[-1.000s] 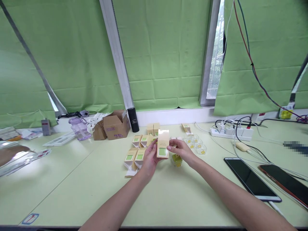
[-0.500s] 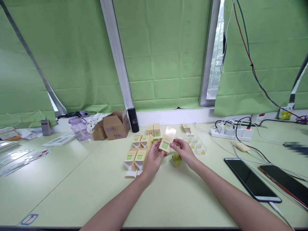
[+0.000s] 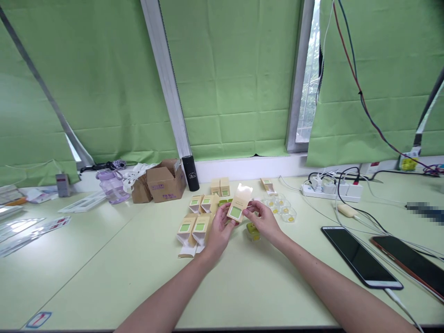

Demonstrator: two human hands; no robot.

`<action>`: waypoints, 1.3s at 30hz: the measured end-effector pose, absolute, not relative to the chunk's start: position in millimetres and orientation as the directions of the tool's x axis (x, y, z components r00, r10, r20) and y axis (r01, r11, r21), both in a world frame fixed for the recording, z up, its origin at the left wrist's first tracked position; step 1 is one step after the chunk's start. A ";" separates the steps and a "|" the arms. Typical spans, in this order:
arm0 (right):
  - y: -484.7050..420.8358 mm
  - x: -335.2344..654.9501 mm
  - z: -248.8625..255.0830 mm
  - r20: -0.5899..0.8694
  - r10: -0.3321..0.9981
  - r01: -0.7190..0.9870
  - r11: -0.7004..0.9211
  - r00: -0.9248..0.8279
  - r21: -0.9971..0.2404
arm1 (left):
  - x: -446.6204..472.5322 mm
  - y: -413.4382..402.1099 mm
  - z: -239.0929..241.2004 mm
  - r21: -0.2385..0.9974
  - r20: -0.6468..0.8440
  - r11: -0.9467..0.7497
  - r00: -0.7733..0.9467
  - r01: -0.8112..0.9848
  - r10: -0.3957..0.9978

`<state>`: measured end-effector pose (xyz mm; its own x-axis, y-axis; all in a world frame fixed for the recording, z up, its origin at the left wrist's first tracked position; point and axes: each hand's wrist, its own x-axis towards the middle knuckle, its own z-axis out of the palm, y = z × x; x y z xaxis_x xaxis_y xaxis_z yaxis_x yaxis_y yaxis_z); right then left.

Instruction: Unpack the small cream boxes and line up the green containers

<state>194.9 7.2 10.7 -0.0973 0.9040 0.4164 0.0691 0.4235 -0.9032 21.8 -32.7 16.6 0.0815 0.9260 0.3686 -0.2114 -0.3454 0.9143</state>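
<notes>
Between both hands, above the table, is a small cream cardboard box with a green window and a raised flap at its top. My left hand grips its left side. The fingers of my right hand pinch its right edge. Just below the right hand stands a small clear container with a green lid. Several open cream boxes with green windows stand left of my left hand. Another green item is partly hidden behind the hands.
Clear cups with yellow contents lie behind my right hand. Two closed boxes and a flattened one are farther back. Also there: a brown carton, a black cylinder, a purple bottle, a power strip, phones and cables.
The view has shifted slightly. Both hands keep hold of the cream box in nearly the same pose; its position among the other things is almost unchanged.
</notes>
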 end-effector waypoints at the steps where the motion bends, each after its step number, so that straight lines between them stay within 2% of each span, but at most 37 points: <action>1: 6.8 195.1 10.9 0.422 0.901 0.073 0.429 -0.098 -0.900 | 22.0 -33.4 17.3 0.917 0.364 -0.341 0.081 -0.207 0.928; 15: 5.6 196.1 7.9 0.437 0.888 0.103 0.453 -0.146 -0.886 | 21.8 -33.1 19.9 0.907 0.398 -0.383 0.059 -0.172 0.915; 25: 8.1 197.4 5.6 0.370 0.915 0.024 0.378 -0.159 -0.925 | 21.9 -35.5 21.4 0.915 0.375 -0.357 0.068 -0.189 0.925; 33: 7.1 199.1 13.0 0.287 0.940 -0.159 0.260 -0.186 -0.953 | 20.1 -34.6 18.4 0.909 0.391 -0.363 0.113 -0.204 0.914; 39: 4.1 199.5 16.3 0.288 0.940 -0.162 0.260 -0.181 -0.952 | 14.6 -38.1 21.0 0.866 0.492 -0.480 0.070 -0.138 0.868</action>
<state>199.5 4.1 16.3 -0.1810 0.9404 0.2881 -0.1619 0.2604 -0.9518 14.6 -38.1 21.0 0.0696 0.8677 0.4922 -0.1378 -0.4803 0.8662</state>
